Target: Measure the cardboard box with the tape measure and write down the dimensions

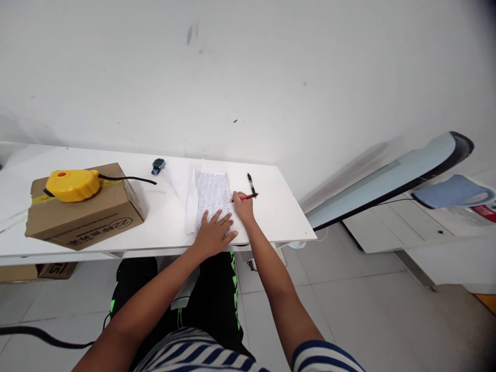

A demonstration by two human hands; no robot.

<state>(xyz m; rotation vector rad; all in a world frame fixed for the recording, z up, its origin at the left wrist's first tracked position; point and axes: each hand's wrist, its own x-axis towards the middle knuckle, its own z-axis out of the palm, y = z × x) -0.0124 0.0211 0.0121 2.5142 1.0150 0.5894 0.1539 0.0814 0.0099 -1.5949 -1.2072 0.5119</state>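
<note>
A printed sheet of paper (211,194) lies on the white table (163,217), over some other white sheets. My left hand (214,233) rests flat on its lower end, fingers spread. My right hand (244,205) sits at the sheet's right edge, closed around a red pen (248,196) whose tip touches the paper. A black pen (251,183) lies on the table just beyond my right hand.
A cardboard box (83,214) stands at the left of the table with a yellow device (72,185) and its black cord on top. A small blue watch (157,166) lies near the wall. To the right are a leaning grey-blue panel (391,178) and a low white cabinet (418,222).
</note>
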